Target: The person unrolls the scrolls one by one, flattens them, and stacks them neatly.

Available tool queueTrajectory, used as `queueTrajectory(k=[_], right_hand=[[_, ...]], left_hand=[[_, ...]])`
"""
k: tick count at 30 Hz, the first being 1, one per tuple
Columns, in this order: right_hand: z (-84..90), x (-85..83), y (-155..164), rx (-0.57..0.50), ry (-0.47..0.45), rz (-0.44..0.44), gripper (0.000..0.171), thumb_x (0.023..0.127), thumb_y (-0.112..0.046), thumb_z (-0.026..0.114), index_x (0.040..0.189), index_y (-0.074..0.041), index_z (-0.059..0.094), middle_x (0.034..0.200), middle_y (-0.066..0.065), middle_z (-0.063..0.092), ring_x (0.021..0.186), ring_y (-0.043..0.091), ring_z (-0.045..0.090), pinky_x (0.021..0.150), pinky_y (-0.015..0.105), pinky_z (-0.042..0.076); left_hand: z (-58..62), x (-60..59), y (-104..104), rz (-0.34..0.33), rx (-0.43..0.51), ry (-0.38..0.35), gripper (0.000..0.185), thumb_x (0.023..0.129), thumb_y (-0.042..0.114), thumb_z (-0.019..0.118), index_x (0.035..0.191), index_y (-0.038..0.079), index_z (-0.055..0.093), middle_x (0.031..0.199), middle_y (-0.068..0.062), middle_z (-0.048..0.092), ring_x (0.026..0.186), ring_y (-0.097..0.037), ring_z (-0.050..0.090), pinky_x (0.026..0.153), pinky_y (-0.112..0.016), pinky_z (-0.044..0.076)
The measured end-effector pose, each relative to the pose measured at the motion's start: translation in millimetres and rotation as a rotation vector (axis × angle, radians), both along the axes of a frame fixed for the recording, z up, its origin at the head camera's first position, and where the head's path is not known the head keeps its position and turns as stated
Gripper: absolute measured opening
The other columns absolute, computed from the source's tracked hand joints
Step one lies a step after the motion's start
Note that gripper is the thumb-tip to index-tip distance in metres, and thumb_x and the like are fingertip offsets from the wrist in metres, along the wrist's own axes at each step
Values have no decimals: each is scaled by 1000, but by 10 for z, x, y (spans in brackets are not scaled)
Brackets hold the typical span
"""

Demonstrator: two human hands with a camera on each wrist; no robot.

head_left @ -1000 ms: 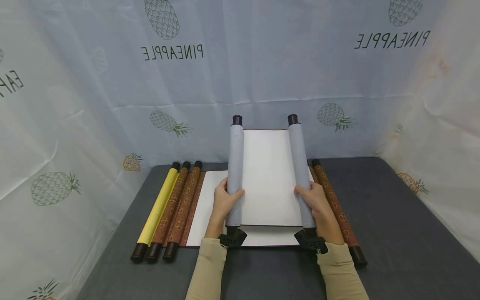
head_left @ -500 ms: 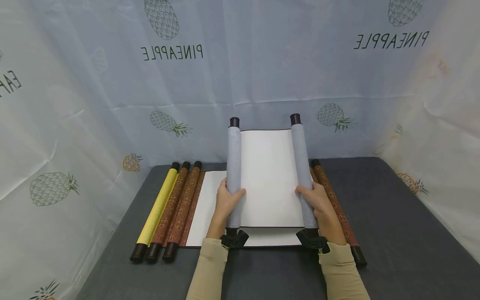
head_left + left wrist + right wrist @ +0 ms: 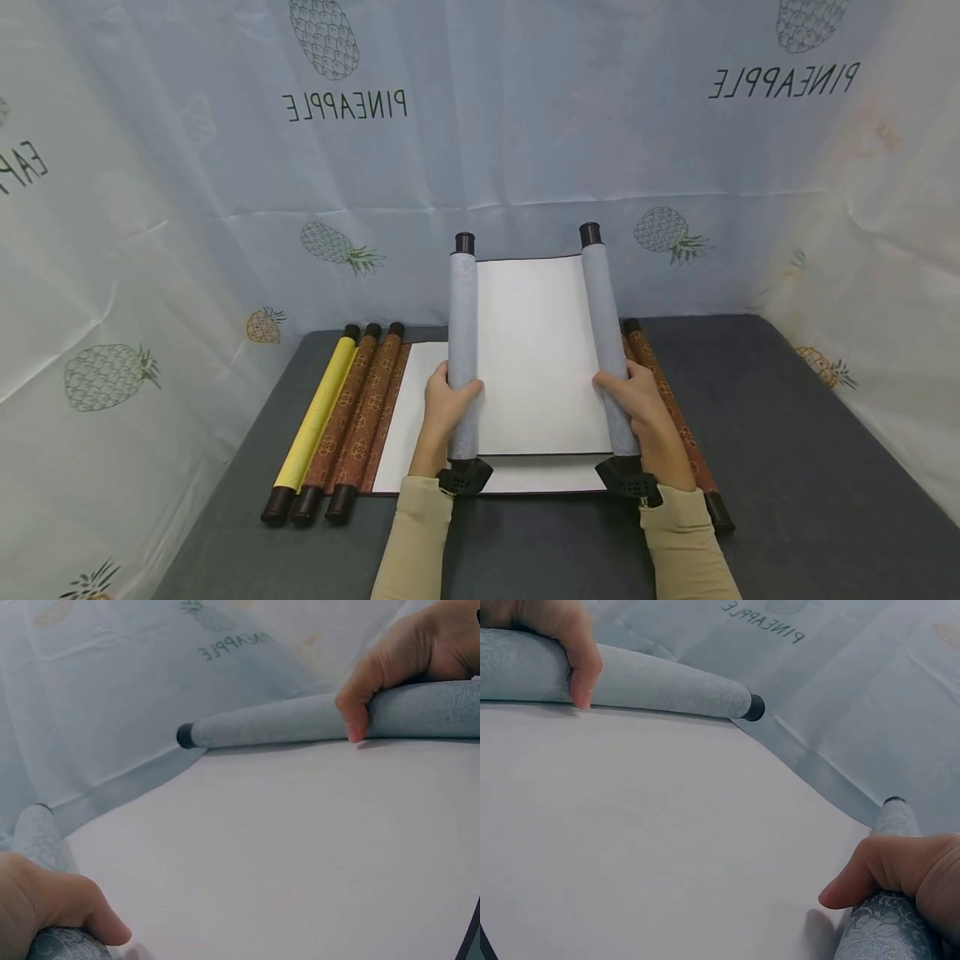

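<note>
Grey scroll [image 3: 536,354] held up over the dark table [image 3: 787,433], half unrolled, above a brown scroll [image 3: 420,392] lying open.
Both rolls run away from the person, white sheet spanning between. Left hand [image 3: 444,406] wraps the left roll [image 3: 462,333], right hand [image 3: 637,404] wraps the right roll [image 3: 603,325], each near the near end; neither closer.

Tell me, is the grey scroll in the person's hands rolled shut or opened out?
Partly open. The left hand and right hand each grip a roller of the grey scroll, with a blank white sheet spread between them.
</note>
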State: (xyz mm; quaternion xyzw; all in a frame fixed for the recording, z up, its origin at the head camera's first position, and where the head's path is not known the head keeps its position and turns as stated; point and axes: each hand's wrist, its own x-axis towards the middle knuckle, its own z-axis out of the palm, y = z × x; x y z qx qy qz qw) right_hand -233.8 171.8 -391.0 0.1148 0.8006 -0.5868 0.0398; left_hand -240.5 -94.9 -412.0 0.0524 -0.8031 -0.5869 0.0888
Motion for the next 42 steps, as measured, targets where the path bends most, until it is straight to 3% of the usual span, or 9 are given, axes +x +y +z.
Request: queueTrajectory(k=[9, 18, 23, 27, 32, 35, 42], right_hand=[[6, -3, 27, 8, -6, 13, 65, 90, -17, 55, 146, 7, 31, 141, 31, 37, 112, 38, 44, 87, 45, 41], [-7, -8, 32, -1, 18, 13, 66, 89, -14, 56, 147, 5, 29, 139, 31, 40, 110, 37, 47, 82, 39, 43], [-11, -6, 45, 20, 44, 15, 64, 90, -13, 60, 144, 5, 31, 134, 33, 45, 107, 36, 53, 78, 35, 45], [13, 9, 67, 44, 5, 59, 68, 93, -18, 58, 148, 5, 25, 140, 34, 41, 116, 42, 51, 85, 44, 47], [39, 15, 63, 20, -44, 96, 73, 96, -18, 51, 152, 4, 10, 150, 35, 27, 131, 48, 37, 102, 60, 37], [33, 8, 38, -3, -42, 76, 73, 97, -17, 48, 153, 4, 8, 151, 35, 24, 133, 49, 34, 105, 62, 33], [-9, -20, 3, -17, -5, -13, 68, 93, -20, 52, 149, 6, 23, 146, 33, 32, 124, 42, 41, 99, 54, 39]], left_hand=[[12, -6, 4, 48, -5, 52, 58, 78, 8, 68, 132, -4, 52, 120, -28, 62, 108, -41, 61, 88, -56, 51], [15, -34, 22, 28, 18, -32, 67, 83, 10, 60, 144, -4, 35, 140, -30, 48, 127, -48, 49, 99, -66, 41], [18, -28, 30, 24, 42, -29, 68, 83, 11, 60, 145, -2, 33, 140, -29, 47, 127, -47, 49, 99, -66, 41], [-4, -26, 16, 13, 32, -5, 74, 82, 18, 69, 144, -2, 34, 138, -27, 48, 124, -45, 51, 97, -63, 44], [-3, -16, -28, 17, -2, 8, 84, 78, 25, 78, 144, -1, 33, 136, -26, 49, 121, -42, 53, 96, -59, 45], [9, -17, -59, 34, 2, 8, 81, 78, 22, 77, 143, 0, 34, 135, -27, 50, 119, -42, 54, 95, -57, 47], [35, -8, -87, 50, 4, 30, 58, 81, 15, 68, 132, -4, 48, 125, -27, 59, 112, -41, 59, 92, -56, 49]])
